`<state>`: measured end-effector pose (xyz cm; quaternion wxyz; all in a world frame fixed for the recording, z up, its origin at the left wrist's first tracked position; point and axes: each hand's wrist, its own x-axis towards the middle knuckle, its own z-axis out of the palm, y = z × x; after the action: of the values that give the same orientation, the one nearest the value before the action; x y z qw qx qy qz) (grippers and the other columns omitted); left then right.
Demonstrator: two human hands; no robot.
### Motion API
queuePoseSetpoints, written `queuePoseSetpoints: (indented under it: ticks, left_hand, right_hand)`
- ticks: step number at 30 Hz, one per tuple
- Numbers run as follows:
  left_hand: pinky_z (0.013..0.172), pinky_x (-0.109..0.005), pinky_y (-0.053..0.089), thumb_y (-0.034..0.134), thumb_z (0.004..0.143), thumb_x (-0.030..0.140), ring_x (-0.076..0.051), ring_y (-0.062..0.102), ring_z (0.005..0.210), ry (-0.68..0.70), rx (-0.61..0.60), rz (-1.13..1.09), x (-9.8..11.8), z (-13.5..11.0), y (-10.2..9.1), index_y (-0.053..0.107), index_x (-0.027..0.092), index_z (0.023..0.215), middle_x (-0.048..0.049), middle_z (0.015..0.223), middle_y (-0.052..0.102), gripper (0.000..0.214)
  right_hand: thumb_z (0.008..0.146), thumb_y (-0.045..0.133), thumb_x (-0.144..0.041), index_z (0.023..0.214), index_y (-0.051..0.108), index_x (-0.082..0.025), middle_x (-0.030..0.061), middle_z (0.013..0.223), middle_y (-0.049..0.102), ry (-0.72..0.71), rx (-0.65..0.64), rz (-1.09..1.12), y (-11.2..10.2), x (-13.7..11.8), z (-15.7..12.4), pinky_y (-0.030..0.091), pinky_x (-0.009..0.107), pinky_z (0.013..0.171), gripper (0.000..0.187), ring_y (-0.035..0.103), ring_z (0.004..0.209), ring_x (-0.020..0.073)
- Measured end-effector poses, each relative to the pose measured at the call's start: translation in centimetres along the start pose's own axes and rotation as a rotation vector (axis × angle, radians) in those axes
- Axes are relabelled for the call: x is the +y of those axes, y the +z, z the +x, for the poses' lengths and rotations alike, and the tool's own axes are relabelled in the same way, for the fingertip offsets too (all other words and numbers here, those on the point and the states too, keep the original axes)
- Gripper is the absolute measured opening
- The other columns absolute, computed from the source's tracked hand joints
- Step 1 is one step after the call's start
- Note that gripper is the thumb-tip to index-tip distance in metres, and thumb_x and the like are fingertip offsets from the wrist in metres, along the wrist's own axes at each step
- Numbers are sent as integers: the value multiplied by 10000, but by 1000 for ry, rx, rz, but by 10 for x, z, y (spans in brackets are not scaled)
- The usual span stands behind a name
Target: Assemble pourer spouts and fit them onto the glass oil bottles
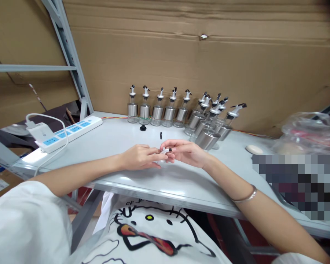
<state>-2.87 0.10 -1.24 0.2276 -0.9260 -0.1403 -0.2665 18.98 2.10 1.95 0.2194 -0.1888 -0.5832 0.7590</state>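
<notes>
Over the front of the table, my left hand [141,157] and my right hand [188,152] meet at a small silver pourer spout [165,150] with a black tip. My right hand is closed on it, the thumb and fingers pinching near the black end. The fingers of my left hand close on its other side, and they partly hide its lower part. Just beyond the hands lies a small black cap piece [161,135]. A round black stopper [143,128] rests farther back to the left.
Several glass oil bottles [156,112] with steel sleeves and pourer tops line the back. More bottles [208,138] cluster to the right. A white power strip [71,132] with a charger and cable lies left. At right are a pale oval object [254,149] and plastic bags [310,134].
</notes>
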Motion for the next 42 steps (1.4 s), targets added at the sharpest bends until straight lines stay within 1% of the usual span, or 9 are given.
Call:
queuePoseSetpoints:
  ticks: [9,16,22,26,30,34,36,39,42]
  left_hand:
    - [584,-197,449,310,990,397,-93,586,588,26,49,3,0,1,-1,587,177,1117,-39,799,677,376]
    - [577,-194,454,345,986,375,-82,588,580,61,89,9,2,0,0,563,188,1119,-35,830,686,317]
    - [606,-201,466,360,979,380,-92,615,633,59,44,5,0,-5,3,563,207,1131,-52,901,689,308]
    - [694,-229,479,357,972,407,-134,649,742,-88,-96,-75,-3,-6,5,572,222,1143,-64,936,679,331]
    - [731,-251,456,445,940,394,-170,648,795,-241,-210,-295,-3,-4,8,590,223,1089,-57,971,674,269]
    - [696,-262,431,544,869,463,-165,606,681,-398,-204,-493,-2,-6,8,509,190,1168,-51,883,654,407]
    - [673,-260,423,494,883,491,-162,585,650,-487,-170,-540,-7,-7,7,447,161,1214,-31,803,624,469]
    - [713,-258,429,332,954,389,-148,580,689,-611,-133,-496,-31,-8,3,467,159,1168,-38,853,612,342]
    - [787,-268,430,332,937,276,-172,580,862,-661,-142,-267,-73,-10,3,542,164,1048,-74,992,607,263]
  right_hand:
    - [736,604,-170,935,615,-133,-24,604,434,-17,-54,-54,0,0,-1,390,295,656,203,425,613,127]
    - [762,651,-223,913,606,-123,-24,652,476,-89,-115,-73,1,2,-1,344,257,617,186,397,588,90]
    - [779,683,-269,916,621,-128,-29,656,498,-112,-141,-95,4,1,-2,346,252,619,206,410,589,78]
    - [791,675,-283,992,637,-134,-34,624,504,-144,-53,-91,0,2,-2,382,267,647,254,443,607,91]
    - [777,692,-338,1040,638,-136,-17,661,574,-103,-13,-181,-9,5,1,407,290,685,336,507,645,109]
    - [781,687,-380,909,632,-141,-30,628,572,-99,82,-353,-9,6,4,388,271,676,277,502,615,94]
    - [796,665,-405,883,614,-146,-42,589,554,-109,98,-399,-5,5,4,379,267,657,277,503,594,95]
    - [805,646,-432,853,589,-157,-52,549,537,-148,128,-423,0,2,3,366,265,620,284,492,550,96]
    - [798,651,-436,819,572,-165,-54,536,533,-190,173,-432,-1,0,2,355,264,602,283,479,528,93]
